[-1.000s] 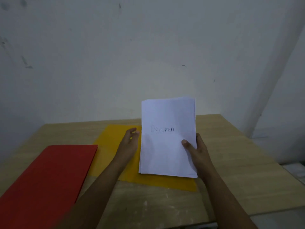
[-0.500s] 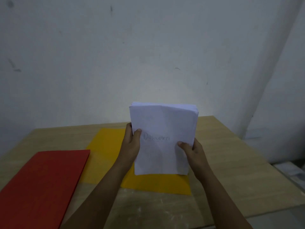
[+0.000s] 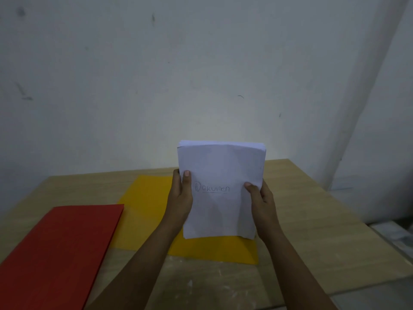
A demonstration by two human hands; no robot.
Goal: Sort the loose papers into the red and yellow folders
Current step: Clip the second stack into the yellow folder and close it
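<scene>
Both hands hold a stack of white papers (image 3: 221,189) upright above the yellow folder (image 3: 147,198), its lower edge just over the folder or touching it (which, the view does not settle). The left hand (image 3: 180,198) grips the stack's left edge, thumb on the front sheet, the other fingers curled behind. The right hand (image 3: 261,202) pinches the right edge the same way. The front sheet reads "Dokumen". The red folder (image 3: 60,245) lies flat on the wooden counter (image 3: 312,220), left of the yellow one.
</scene>
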